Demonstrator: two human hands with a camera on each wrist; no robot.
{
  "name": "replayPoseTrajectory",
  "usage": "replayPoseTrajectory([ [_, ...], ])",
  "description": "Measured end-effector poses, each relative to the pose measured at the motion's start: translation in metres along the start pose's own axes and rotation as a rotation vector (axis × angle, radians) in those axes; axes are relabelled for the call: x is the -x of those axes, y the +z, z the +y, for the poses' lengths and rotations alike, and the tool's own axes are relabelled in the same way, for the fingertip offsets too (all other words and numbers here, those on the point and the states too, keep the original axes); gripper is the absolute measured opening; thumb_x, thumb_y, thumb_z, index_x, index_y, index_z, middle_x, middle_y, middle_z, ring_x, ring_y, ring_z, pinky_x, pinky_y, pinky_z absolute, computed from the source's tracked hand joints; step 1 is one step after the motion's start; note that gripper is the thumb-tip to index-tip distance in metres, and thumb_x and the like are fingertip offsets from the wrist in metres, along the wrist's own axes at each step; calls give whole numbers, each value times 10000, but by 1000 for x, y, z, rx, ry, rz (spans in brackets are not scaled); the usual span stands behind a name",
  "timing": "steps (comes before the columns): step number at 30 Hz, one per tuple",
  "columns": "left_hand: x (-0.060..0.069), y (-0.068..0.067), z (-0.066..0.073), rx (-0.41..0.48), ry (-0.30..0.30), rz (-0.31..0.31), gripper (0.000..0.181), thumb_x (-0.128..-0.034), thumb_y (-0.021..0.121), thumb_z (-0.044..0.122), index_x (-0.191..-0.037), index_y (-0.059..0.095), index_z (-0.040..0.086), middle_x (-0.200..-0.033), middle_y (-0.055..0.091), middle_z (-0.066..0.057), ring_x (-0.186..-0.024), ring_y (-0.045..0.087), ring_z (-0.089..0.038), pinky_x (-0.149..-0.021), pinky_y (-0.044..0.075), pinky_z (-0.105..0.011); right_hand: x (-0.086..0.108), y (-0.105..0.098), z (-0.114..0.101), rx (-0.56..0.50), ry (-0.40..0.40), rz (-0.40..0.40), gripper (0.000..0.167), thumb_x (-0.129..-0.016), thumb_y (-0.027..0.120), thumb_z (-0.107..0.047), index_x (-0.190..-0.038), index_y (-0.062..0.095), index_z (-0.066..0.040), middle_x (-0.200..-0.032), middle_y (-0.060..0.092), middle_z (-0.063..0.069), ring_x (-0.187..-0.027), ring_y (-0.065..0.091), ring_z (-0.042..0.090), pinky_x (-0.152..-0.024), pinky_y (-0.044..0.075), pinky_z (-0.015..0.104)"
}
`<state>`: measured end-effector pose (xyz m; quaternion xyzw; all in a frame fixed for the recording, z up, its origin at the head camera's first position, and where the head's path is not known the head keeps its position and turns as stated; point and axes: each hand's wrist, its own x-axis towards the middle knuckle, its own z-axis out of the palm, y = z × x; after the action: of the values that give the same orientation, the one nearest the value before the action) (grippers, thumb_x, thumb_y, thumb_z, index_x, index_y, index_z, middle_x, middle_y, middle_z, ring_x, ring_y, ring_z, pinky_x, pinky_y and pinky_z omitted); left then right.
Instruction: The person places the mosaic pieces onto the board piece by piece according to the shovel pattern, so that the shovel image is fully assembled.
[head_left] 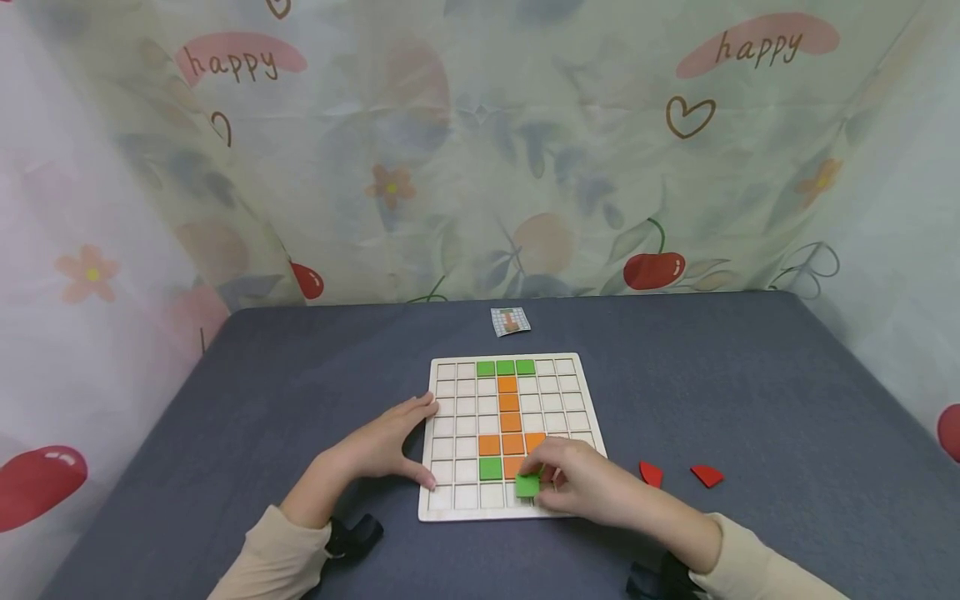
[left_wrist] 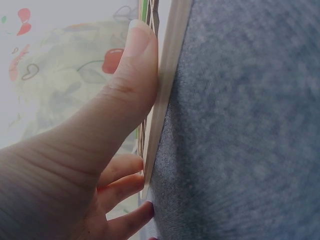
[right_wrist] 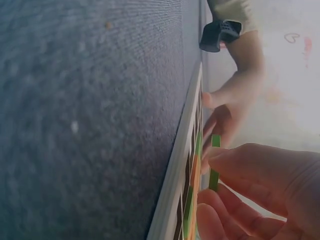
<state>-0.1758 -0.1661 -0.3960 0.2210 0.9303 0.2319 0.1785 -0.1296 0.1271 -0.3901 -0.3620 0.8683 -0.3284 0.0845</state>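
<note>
A white gridded board (head_left: pixel 457 425) lies on the table, with green tiles (head_left: pixel 506 367) in its top row and a column of orange tiles (head_left: pixel 509 402) below them. Another green tile (head_left: pixel 490 468) sits lower left of the column. My left hand (head_left: pixel 382 437) rests at the board's left edge, thumb (left_wrist: pixel 135 70) and fingers spread apart. Between thumb and fingers, my right hand (head_left: pixel 573 479) pinches a loose green tile (right_wrist: pixel 215 162), held just above the board's lower rows. That hand hides some cells at the lower right.
Two red wedge-shaped pieces (head_left: pixel 651 474) lie on the dark cloth-covered table (head_left: pixel 337 358), right of the board. Behind the board is a small card (head_left: pixel 511 322) with a printed grid pattern. A patterned curtain (head_left: pixel 480 150) hangs along the table's back edge.
</note>
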Motion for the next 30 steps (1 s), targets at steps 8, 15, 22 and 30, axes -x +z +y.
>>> replayPoseTrajectory([
  [8,1,-1,0,-5,0,4,1064,-631,828,444,-1451,301,19,-1553,211,-157,-1429,201,-370,-1133,241,-515,-5,7,-3,89,-48,3,194,-736,660,-10,-911,675,-93,-807,626,-42,-710,489,16,-648,419,133],
  [15,1,-1,0,5,0,0,1063,-635,826,445,-1453,297,19,-1554,211,-151,-1431,197,-365,-1134,241,-511,-4,9,-6,119,-51,-1,169,-743,676,-33,-895,673,-107,-793,599,-55,-707,468,22,-653,401,136],
  [22,1,-1,0,8,1,3,1060,-634,826,443,-1451,302,17,-1553,213,-152,-1431,199,-363,-1134,242,-511,-5,8,-9,124,-39,-2,179,-748,680,-39,-912,680,-109,-822,618,-60,-721,484,27,-666,414,149],
  [30,-1,1,-3,-10,9,7,1066,-626,824,458,-1451,306,24,-1553,216,-149,-1430,200,-368,-1131,249,-511,-5,9,-6,114,-72,10,210,-747,676,-20,-945,678,-90,-870,659,-34,-743,515,29,-691,443,156],
])
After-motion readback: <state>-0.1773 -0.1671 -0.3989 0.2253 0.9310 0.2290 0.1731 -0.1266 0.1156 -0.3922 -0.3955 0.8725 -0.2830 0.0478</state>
